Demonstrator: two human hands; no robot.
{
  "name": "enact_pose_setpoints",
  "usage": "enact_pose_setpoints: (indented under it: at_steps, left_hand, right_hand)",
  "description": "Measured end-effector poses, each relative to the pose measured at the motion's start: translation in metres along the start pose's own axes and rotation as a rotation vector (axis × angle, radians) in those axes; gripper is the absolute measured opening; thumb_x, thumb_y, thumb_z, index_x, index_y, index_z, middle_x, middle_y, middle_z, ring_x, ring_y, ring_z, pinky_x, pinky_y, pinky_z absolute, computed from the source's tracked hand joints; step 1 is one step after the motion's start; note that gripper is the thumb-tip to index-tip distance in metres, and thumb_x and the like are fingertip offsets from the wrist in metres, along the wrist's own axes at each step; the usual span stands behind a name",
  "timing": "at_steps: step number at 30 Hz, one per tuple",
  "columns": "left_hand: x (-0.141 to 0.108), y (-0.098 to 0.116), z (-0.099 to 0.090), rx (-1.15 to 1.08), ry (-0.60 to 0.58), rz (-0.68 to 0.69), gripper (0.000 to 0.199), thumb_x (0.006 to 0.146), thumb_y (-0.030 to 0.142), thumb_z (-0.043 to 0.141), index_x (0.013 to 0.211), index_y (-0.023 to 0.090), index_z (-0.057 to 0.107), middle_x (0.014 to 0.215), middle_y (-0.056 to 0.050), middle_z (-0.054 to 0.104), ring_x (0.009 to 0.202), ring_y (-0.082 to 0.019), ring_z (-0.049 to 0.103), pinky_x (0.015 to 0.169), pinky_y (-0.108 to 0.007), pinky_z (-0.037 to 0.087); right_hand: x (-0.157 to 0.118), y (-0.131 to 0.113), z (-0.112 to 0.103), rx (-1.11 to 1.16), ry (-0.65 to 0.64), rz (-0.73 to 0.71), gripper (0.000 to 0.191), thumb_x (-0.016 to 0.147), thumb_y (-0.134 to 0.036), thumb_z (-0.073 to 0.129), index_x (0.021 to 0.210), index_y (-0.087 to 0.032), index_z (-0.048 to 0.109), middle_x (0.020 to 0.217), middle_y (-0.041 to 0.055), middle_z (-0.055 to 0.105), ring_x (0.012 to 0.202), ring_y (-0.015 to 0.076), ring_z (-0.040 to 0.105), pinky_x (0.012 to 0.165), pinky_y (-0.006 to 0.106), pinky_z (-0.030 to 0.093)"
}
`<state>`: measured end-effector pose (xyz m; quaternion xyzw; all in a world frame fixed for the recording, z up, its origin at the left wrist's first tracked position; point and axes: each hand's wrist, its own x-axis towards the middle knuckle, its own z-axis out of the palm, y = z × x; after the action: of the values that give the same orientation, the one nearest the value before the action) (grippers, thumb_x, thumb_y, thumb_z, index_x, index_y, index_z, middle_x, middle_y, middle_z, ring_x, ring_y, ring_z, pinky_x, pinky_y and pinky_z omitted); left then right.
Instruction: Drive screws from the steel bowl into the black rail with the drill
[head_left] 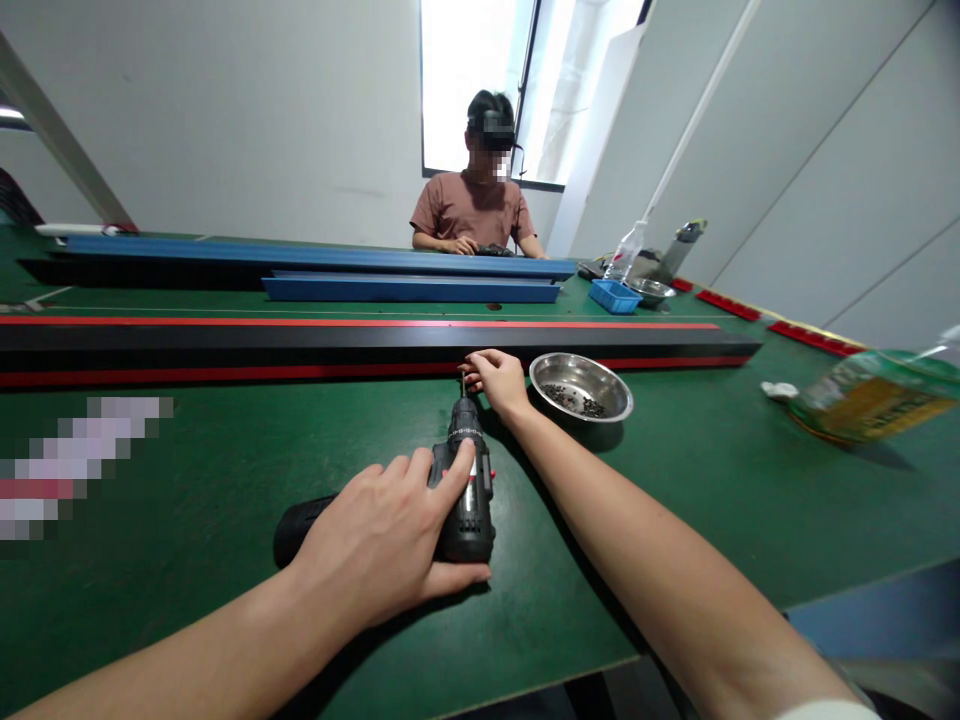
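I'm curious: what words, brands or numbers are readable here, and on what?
None reads with certainty.
Drill collar: tiny number-like marks, too small.
Yellowish label on the large container at right: too blurred.
Clear bottle: label too small.
Patch at left: pixelated.

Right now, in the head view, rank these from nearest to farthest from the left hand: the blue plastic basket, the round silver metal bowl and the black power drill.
1. Black power drill: held in the left hand.
2. Round silver metal bowl: ahead to the right, before the long black-and-red bar.
3. Blue plastic basket: farther ahead, right, beyond that bar.
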<state>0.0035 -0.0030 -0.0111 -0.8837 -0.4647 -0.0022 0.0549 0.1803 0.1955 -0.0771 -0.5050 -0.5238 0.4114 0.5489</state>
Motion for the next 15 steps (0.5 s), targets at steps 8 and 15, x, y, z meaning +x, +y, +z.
enact_pose_setpoints:
  at_steps: [8, 15]
  left_hand:
    - [-0.0005, 0.0009, 0.0000, 0.000, 0.000, 0.005, 0.100, 0.083, 0.082, 0.048, 0.161, 0.022, 0.028, 0.109, -0.013, 0.063, 0.093, -0.032, 0.065, 0.080, -0.046, 0.055]
    - [0.0003, 0.0001, -0.0003, 0.004, -0.007, -0.002, 0.100, 0.083, 0.082, 0.046, 0.161, 0.023, 0.027, 0.111, -0.014, 0.063, 0.095, -0.032, 0.065, 0.082, -0.044, 0.054]
  right_hand:
    - [-0.0013, -0.0021, 0.0002, -0.001, -0.014, -0.008, 0.019, 0.085, -0.030, 0.062, 0.088, -0.015, 0.073, 0.086, 0.0100, 0.078, 0.063, 0.0122, 0.067, 0.051, 0.018, 0.050]
    - [-0.0021, -0.0031, 0.0000, -0.029, -0.002, -0.011, 0.020, 0.085, -0.031, 0.061, 0.089, -0.016, 0.073, 0.086, 0.0090, 0.078, 0.064, 0.0123, 0.069, 0.051, 0.018, 0.049]
